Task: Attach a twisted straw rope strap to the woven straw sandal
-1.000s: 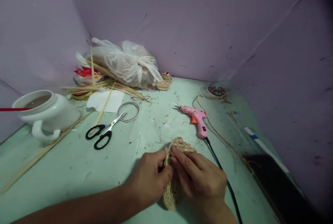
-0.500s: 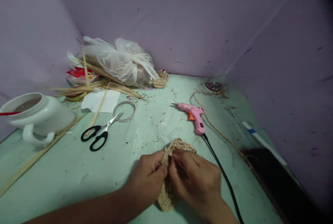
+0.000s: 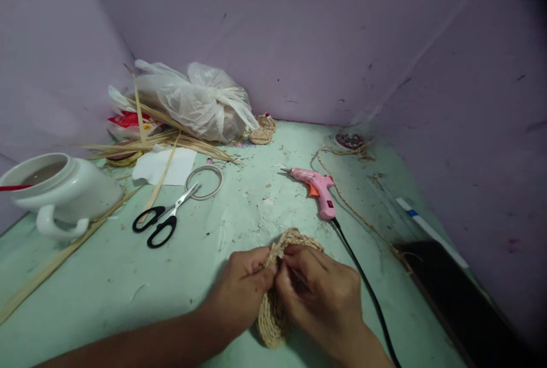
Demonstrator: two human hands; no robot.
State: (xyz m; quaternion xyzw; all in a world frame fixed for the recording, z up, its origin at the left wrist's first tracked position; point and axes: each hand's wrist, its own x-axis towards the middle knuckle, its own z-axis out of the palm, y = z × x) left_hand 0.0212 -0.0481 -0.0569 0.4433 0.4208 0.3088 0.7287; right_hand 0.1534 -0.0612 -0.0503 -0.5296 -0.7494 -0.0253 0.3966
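Note:
A woven straw piece (image 3: 273, 317), oval and tan, lies on the pale green table (image 3: 128, 277) near the front edge. My left hand (image 3: 241, 294) pinches its left rim, fingers curled shut. My right hand (image 3: 322, 297) presses on it from the right, fingers closed against the weave. The two hands meet over its middle and hide most of it. A pink glue gun (image 3: 318, 188) lies just beyond my right hand, its black cord (image 3: 363, 288) running past my right wrist.
Black-handled scissors (image 3: 164, 223) and a tape ring (image 3: 205, 181) lie left of centre. A white pot (image 3: 60, 191) stands at far left. Straw stalks (image 3: 171, 140), white paper (image 3: 164, 166) and a plastic bag (image 3: 196, 103) fill the back corner. Twine (image 3: 354, 211) and a dark board (image 3: 453, 294) lie right.
Both hands have drawn slightly nearer and closer together on the woven piece, the right fingers curling in from a flatter pose. The view shifted a little.

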